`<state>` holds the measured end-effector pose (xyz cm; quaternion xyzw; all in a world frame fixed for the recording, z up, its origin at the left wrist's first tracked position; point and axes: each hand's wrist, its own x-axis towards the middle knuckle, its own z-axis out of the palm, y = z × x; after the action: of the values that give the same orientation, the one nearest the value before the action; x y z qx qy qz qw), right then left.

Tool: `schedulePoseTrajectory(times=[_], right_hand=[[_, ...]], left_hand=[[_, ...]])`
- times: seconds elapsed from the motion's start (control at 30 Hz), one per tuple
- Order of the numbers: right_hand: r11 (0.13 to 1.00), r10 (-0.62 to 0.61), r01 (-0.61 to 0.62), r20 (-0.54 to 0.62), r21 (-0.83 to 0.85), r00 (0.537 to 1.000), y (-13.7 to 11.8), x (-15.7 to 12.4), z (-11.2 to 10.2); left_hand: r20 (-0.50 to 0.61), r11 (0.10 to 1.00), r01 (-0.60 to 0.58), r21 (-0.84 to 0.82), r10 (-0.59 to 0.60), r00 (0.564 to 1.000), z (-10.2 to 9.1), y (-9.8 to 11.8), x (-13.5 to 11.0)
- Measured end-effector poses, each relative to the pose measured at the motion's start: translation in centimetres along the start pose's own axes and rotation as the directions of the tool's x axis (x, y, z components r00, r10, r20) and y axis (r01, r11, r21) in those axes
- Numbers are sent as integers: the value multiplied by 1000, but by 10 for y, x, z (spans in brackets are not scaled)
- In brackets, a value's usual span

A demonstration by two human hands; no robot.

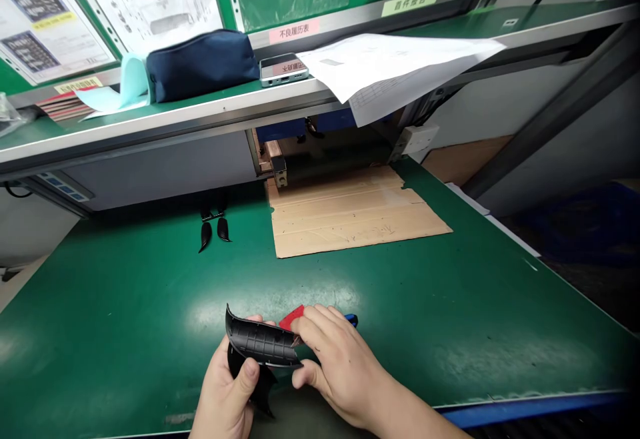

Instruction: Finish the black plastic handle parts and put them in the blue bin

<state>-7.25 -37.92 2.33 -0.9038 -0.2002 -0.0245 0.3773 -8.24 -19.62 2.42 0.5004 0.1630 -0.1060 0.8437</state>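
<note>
My left hand is closed around a curved black plastic part with a ribbed inner face, held just above the near edge of the green table. My right hand grips a red-handled tool with a blue end, its fingers curled over it and the tip pressed against the part's right edge. Most of the tool is hidden under the fingers.
Two small black pointed parts lie further back on the table. A flat cardboard sheet lies at the back centre. The shelf above carries a dark blue pouch, a phone and loose papers.
</note>
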Motion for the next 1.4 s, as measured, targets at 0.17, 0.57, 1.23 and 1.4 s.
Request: schedulePoseTrajectory(times=[0.17, 0.57, 1.23, 1.4], right_hand=[[988, 2, -7, -38, -152, 999, 0, 0, 5], [988, -40, 53, 93, -145, 995, 7, 2, 2], [919, -74, 24, 114, 393, 991, 2, 6, 8], [751, -169, -111, 352, 651, 921, 7, 4, -4]], left_hand=[[-41, 1000, 0, -13, 0, 999, 3, 1, -5], [-46, 994, -52, 92, 56, 997, 2, -1, -4], [-63, 998, -58, 26, 59, 996, 1, -1, -9], [-78, 993, -93, -78, 87, 993, -2, -5, -13]])
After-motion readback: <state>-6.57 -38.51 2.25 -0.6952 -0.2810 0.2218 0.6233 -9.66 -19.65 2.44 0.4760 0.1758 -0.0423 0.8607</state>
